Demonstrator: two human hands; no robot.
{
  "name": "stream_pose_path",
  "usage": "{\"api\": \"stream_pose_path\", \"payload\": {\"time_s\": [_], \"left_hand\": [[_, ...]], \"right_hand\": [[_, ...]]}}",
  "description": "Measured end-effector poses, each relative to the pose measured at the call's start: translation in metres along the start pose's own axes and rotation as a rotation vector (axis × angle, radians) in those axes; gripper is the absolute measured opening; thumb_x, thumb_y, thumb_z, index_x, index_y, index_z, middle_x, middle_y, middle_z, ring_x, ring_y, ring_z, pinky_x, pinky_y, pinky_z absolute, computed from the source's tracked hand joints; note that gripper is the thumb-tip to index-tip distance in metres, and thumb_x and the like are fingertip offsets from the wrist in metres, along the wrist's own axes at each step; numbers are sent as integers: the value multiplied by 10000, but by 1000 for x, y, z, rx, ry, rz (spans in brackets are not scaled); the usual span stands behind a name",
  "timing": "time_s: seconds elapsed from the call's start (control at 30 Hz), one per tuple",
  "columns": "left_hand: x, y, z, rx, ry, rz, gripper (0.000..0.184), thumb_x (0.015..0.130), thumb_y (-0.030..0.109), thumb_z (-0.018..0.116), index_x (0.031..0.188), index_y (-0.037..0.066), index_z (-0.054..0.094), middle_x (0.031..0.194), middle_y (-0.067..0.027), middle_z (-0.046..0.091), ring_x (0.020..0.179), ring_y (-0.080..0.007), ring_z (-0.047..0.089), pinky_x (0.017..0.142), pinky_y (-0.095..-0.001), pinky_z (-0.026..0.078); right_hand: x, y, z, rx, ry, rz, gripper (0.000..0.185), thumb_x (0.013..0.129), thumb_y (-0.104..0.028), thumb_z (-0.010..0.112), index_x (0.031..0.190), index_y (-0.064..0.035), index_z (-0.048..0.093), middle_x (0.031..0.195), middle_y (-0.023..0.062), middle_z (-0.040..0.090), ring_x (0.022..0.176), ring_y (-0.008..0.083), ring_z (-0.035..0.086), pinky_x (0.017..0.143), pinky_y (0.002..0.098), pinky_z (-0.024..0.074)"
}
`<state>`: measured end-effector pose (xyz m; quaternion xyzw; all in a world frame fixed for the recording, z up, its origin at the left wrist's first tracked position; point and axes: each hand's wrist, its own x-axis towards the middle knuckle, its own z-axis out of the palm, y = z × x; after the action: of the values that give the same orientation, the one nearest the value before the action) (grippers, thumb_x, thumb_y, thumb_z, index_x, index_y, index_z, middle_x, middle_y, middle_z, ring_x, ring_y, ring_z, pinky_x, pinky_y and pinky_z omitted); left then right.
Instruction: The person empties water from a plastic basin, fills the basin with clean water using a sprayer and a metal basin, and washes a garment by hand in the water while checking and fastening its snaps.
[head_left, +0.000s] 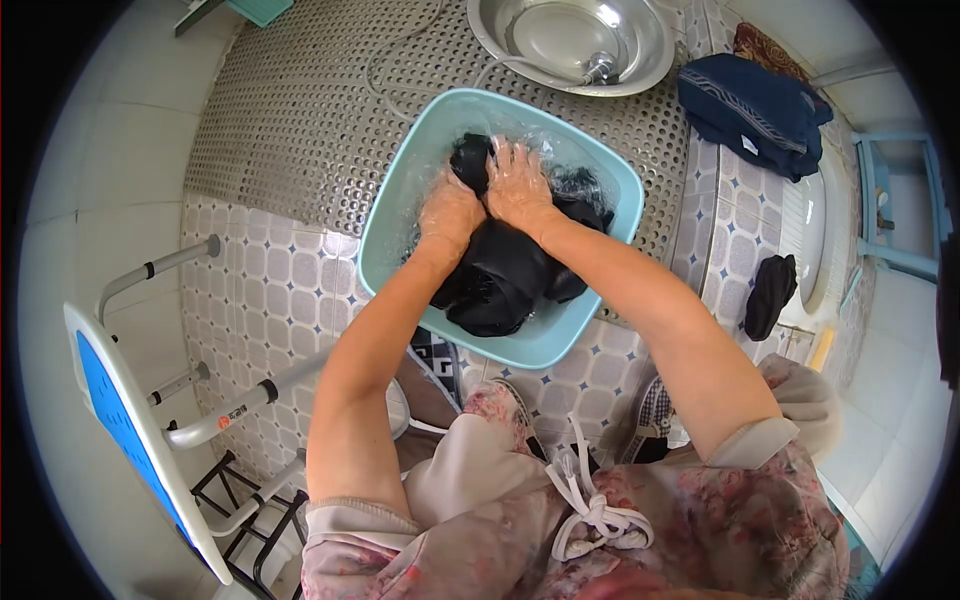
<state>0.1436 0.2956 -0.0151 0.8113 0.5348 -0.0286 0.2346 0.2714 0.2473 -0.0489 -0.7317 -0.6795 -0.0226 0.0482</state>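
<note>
A light-blue plastic basin (390,240) holds water and a soaked black garment (500,275), which bulges up in the middle. At the basin's left, my left hand (452,212) is closed round a bunched part of the dark cloth, its fingertips partly hidden. Beside it, my right hand (518,183) lies wet against the same cloth with its fingers stretched out. A dark bunch of fabric sticks up between both hands. More dark fabric (582,205) lies in the water to the right.
Beyond the basin is a steel bowl (560,40) with a shower head (600,68) and hose in it. Dark blue clothing (752,112) and a black cloth (771,297) lie at the right. A blue-and-white shower chair (135,430) stands left. The basin rests on perforated matting (290,120).
</note>
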Motion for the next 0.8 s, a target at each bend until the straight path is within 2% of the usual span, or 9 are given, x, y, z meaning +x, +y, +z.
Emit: {"api": "stream_pose_path", "payload": {"time_s": [0.03, 0.13, 0.27, 0.3, 0.4, 0.5, 0.6, 0.73, 0.8], "left_hand": [[3, -11, 14, 31, 72, 62, 866, 846, 309, 665, 1466, -104, 223, 1354, -326, 464, 1186, -446, 564, 988, -474, 494], [2, -4, -8, -28, -38, 33, 901, 829, 318, 707, 1483, -75, 226, 1369, -327, 442, 1225, -453, 528, 1009, -477, 477], [-42, -4, -41, -212, 83, -6, 959, 778, 296, 780, 1504, -27, 242, 1397, -308, 410, 1288, -467, 451, 1057, -489, 426], [-52, -2, -54, -174, 96, -31, 1070, 692, 272, 860, 1508, -25, 234, 1387, -277, 430, 1281, -474, 440, 1076, -500, 398], [-68, 11, -99, -8, 360, 459, 1174, 637, 268, 906, 1532, 12, 190, 1431, -279, 410, 1332, -449, 420, 1096, -506, 381], [-54, 31, -117, -127, 331, 738, 1266, 563, 231, 950, 1545, 34, 175, 1381, -277, 484, 1314, -398, 480, 1086, -479, 412], [-51, 52, -138, -537, 166, 595, 1286, 547, 268, 958, 1557, 103, 178, 1316, -281, 559, 1263, -401, 536, 1055, -459, 445], [-42, 45, -143, -295, 127, 343, 818, 613, 135, 872, 1342, -34, 540, 1056, -212, 702, 1001, -343, 692, 886, -387, 542], [-48, 38, -147, -676, -9, 143, 564, 628, 63, 803, 1155, -54, 641, 982, -159, 714, 923, -269, 696, 840, -337, 541]], "right_hand": [[5, -1, -37, 154, -244, 40, 470, 907, -227, 534, 1343, -54, 568, 1478, 187, 390, 1328, 426, 377, 1044, 537, 382], [0, 1, -23, 147, -85, 37, 448, 903, -199, 523, 1322, -51, 582, 1511, 189, 362, 1324, 409, 390, 1059, 552, 385], [5, 18, -57, 488, -285, 113, 604, 792, -295, 714, 1346, -95, 581, 1440, 193, 457, 1300, 401, 447, 1078, 488, 401], [10, 32, -42, 719, -205, 100, 582, 747, -270, 767, 1287, -100, 633, 1311, 186, 593, 1232, 375, 536, 1058, 430, 431], [11, 47, -90, 1172, -237, -44, 404, 775, -120, 704, 1174, -58, 698, 1184, 136, 700, 1118, 276, 639, 1019, 351, 455], [13, 46, -154, 1343, -286, -162, 399, 778, -55, 647, 1174, -13, 673, 1125, 86, 698, 1104, 181, 616, 1025, 319, 440], [17, 47, -184, 1463, -192, -270, 458, 783, -48, 659, 1235, 4, 607, 1205, 52, 650, 1147, 177, 581, 1076, 348, 416], [9, 57, -184, 1302, -149, -224, 720, 785, -172, 785, 1420, -72, 461, 1387, 105, 519, 1212, 204, 534, 1098, 384, 402], [-3, 63, -165, 1145, -132, -321, 889, 752, -328, 835, 1472, -56, 390, 1398, 153, 504, 1217, 291, 528, 1086, 425, 406]]}}
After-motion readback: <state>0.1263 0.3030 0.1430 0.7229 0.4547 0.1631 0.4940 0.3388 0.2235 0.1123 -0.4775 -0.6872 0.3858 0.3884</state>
